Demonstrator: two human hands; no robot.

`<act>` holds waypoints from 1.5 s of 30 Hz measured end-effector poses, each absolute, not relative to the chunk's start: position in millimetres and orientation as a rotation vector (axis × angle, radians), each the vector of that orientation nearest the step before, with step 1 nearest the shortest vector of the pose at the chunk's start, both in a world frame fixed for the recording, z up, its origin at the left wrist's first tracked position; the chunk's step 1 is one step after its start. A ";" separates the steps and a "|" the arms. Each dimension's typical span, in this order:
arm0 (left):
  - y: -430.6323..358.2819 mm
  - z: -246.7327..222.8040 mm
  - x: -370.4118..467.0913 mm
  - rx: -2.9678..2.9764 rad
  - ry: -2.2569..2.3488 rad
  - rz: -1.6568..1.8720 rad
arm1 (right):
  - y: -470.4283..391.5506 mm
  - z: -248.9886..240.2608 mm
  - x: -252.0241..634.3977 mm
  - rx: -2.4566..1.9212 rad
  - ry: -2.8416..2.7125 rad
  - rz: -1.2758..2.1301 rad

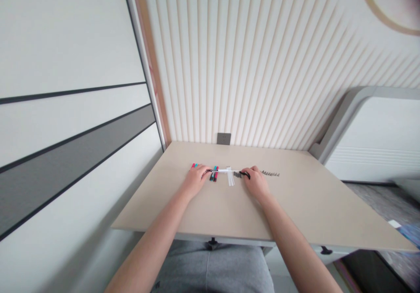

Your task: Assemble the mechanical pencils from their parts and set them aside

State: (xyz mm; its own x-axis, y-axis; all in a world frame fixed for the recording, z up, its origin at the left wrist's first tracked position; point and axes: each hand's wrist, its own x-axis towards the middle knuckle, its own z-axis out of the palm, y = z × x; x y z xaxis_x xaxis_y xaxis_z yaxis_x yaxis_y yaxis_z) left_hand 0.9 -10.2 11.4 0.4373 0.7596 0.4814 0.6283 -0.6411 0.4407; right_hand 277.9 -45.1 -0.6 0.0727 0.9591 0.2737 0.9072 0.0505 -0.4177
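Observation:
My left hand is closed around the dark left end of a thin white rod-like item with dark ends. At its other end, the fingers of my right hand close on a black part. The item spans level between both hands, low over the table; its exact kind is too small to tell. Below it lie red and teal marker-like sticks with black ends, and several narrow white strips. More coloured sticks show partly behind my left hand. Small dark pieces sit just left of my right hand.
A row of small dark pieces lies right of my right hand on the beige table. Behind stands a ribbed wall with a dark socket. A white cabinet borders the left, and a bed headboard the right.

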 end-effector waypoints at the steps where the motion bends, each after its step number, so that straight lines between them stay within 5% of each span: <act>1: -10.0 11.1 0.8 2.490 1.220 0.990 | -45.0 -0.5 277.6 -1.864 -1.846 0.141; 45: -13.6 17.3 1.3 2.475 1.163 0.936 | -47.9 6.1 266.7 -2.026 -1.886 -0.005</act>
